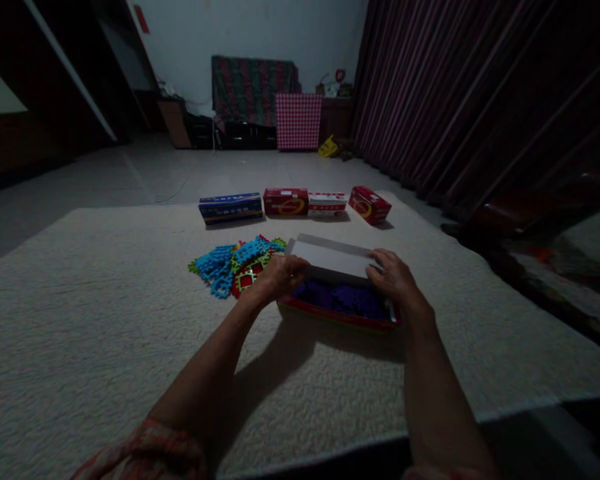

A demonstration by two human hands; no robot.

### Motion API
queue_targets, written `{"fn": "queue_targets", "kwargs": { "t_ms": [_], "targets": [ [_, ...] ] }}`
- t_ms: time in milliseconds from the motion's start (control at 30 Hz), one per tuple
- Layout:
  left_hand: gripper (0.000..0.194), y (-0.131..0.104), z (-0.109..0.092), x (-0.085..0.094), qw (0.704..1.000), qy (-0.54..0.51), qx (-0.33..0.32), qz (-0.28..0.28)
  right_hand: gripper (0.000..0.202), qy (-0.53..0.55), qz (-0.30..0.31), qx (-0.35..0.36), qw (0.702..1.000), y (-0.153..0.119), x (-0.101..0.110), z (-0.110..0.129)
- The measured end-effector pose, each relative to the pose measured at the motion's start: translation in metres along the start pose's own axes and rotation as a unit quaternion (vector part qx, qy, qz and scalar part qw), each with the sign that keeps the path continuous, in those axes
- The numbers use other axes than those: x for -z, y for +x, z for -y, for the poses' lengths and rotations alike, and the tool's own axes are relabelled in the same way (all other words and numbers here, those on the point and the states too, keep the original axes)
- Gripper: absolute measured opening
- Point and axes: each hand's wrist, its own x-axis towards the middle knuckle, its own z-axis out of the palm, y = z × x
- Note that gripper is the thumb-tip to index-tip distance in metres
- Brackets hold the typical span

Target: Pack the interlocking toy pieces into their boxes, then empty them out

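An open box (pixel 340 319) with a red rim sits on the cream mat (pixel 105 320), right of its middle, between the far edge and the near edge. Purple pieces (pixel 353 299) lie inside. Its pale lid (pixel 333 259) is raised at the box's far side. The left hand (pixel 284 272) has its fingers bent together, pinching the lid's left end; the right hand (pixel 393 275) pinches the lid's right end between thumb and fingers. Just left of the box is a pile of blue, green and red lattice pieces (pixel 220 265). Along the mat's far edge stand a blue box (pixel 231 209), a red box (pixel 286 203) touching a white-and-red box (pixel 327 205), and, apart toward the far right corner, an angled red carton (pixel 370 205).
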Motion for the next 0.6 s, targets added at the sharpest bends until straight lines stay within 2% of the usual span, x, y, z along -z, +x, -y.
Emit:
{"fn": "queue_targets", "kwargs": {
  "t_ms": [100, 300, 367, 600],
  "targets": [
    [0.019, 0.012, -0.019, -0.005, 0.993, 0.048, 0.007, 0.112, 0.033, 0.016, 0.02, -0.01, 1.0, -0.003, -0.007, 0.001],
    [0.057, 0.03, -0.026, -0.025, 0.962, 0.113, 0.068, 0.238, 0.036, -0.002, 0.055, -0.044, 0.998, -0.006, -0.003, 0.011],
    [0.064, 0.03, -0.026, -0.027, 0.956, 0.118, 0.08, 0.256, 0.037, -0.005, 0.066, -0.042, 0.997, -0.006, -0.001, 0.014],
    [0.071, 0.024, -0.029, -0.024, 0.955, 0.112, 0.106, 0.254, 0.04, -0.035, 0.098, -0.064, 0.993, -0.006, 0.001, 0.025]
  ]
}}
